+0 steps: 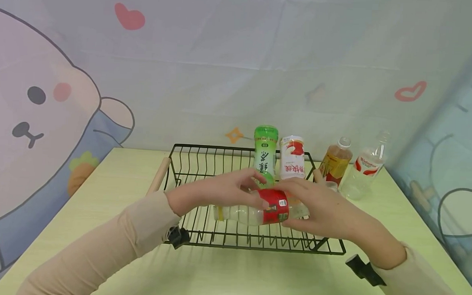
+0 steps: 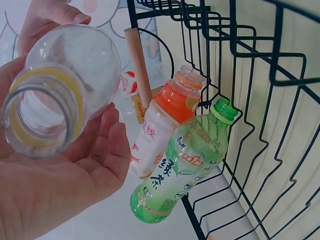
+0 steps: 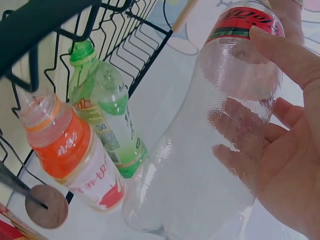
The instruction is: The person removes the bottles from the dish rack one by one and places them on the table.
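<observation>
A clear plastic bottle with a red label (image 1: 276, 207) lies sideways in the air above a black wire rack (image 1: 232, 247). Its uncapped mouth, ringed in yellow, points left. My left hand (image 1: 228, 188) holds it around the middle, by the label. On the base side my right hand (image 1: 323, 207) grips it, the thumb (image 3: 285, 52) lying on the label in the right wrist view. Just behind, a green tea bottle (image 1: 265, 150) and a white bottle with an orange neck (image 2: 167, 110) lean in the rack, uncapped, side by side.
Right of the rack, an amber-tinted bottle with a yellow label (image 1: 334, 165) and a clear bottle with a red-and-white label (image 1: 362, 171) stand on the table (image 1: 118, 173). Wooden handles (image 1: 158, 175) flank the rack. A printed cloth (image 1: 207, 77) hangs behind.
</observation>
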Tool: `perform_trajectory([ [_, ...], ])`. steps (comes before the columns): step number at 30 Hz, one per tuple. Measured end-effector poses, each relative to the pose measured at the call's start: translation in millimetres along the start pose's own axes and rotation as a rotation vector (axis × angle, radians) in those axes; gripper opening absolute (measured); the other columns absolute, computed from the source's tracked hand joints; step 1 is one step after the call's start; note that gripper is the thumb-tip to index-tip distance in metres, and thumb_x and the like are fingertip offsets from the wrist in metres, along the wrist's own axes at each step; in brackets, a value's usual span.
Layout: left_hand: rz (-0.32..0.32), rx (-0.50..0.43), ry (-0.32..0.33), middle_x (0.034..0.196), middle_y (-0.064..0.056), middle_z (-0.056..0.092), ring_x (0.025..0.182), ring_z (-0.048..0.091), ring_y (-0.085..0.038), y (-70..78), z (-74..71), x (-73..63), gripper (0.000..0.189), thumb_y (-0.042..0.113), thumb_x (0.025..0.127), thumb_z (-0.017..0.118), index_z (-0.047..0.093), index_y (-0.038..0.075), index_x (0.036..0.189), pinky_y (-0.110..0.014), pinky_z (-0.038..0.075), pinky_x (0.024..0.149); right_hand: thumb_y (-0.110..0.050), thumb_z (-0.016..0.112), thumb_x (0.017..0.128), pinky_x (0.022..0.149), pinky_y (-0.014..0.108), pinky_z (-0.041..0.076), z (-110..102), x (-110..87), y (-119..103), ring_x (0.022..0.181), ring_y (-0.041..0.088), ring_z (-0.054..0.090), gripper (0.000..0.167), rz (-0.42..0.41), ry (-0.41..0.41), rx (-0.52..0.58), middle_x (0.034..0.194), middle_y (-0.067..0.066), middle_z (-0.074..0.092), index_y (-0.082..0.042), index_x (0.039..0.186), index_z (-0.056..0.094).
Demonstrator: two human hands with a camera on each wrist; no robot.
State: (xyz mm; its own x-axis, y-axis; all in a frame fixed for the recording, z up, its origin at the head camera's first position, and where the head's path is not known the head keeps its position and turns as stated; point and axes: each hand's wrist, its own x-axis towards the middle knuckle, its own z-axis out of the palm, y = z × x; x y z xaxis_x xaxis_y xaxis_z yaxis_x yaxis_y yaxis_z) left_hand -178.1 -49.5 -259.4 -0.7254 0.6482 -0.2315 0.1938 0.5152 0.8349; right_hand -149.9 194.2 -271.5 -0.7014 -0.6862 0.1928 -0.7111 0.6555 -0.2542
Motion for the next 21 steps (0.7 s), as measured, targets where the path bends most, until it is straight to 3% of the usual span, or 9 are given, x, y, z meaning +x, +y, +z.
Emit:
perform_trajectory([
  [2,-0.002,-0.008,0.016,0.125,-0.006,0.058,0.110,0.057,-0.022,0.9,-1.7,-0.5,0.055,0.029,0.087,0.070,0.044,0.015,0.133,-0.041,0.049,0.091,-0.027,0.082,0.076,0.105,0.072,0.018,-1,-1.7,2,0.120,0.018,0.053,0.065,0.007,0.009,0.017,0.131,-0.004,0.057,-0.018,0.134,0.053],
  [4,-0.002,-0.017,0.032,0.125,-0.006,0.058,0.110,0.057,-0.022,1.3,-3.4,-0.2,0.054,0.029,0.088,0.069,0.044,0.015,0.133,-0.041,0.049,0.091,-0.026,0.083,0.076,0.106,0.063,0.030,-2,-4.0,4,0.117,0.018,0.053,0.064,0.006,0.022,0.020,0.129,-0.004,0.058,-0.017,0.132,0.054],
  [8,0.000,-0.038,0.064,0.126,-0.006,0.058,0.111,0.058,-0.022,2.5,-7.8,0.2,0.050,0.028,0.090,0.067,0.044,0.015,0.133,-0.039,0.051,0.086,-0.026,0.082,0.077,0.088,0.042,0.051,-6,-8.8,7,0.110,0.016,0.052,0.063,0.000,0.053,0.003,0.126,-0.005,0.058,-0.015,0.131,0.053],
  [11,0.010,-0.037,0.093,0.126,-0.005,0.060,0.111,0.059,-0.022,2.8,-12.1,0.4,0.049,0.028,0.091,0.066,0.043,0.015,0.133,-0.036,0.051,0.085,-0.024,0.082,0.077,0.080,0.036,0.054,-10,-12.1,9,0.107,0.015,0.053,0.063,0.016,0.066,0.007,0.124,-0.004,0.058,-0.015,0.132,0.052],
  [21,0.033,-0.030,0.205,0.126,-0.005,0.058,0.117,0.055,-0.022,3.5,-25.4,-1.5,0.051,0.033,0.093,0.064,0.042,0.017,0.136,-0.043,0.044,0.100,-0.017,0.081,0.078,0.079,0.038,0.055,-25,-28.4,24,0.107,0.019,0.056,0.065,0.104,0.119,0.041,0.124,0.003,0.057,-0.010,0.134,0.048],
])
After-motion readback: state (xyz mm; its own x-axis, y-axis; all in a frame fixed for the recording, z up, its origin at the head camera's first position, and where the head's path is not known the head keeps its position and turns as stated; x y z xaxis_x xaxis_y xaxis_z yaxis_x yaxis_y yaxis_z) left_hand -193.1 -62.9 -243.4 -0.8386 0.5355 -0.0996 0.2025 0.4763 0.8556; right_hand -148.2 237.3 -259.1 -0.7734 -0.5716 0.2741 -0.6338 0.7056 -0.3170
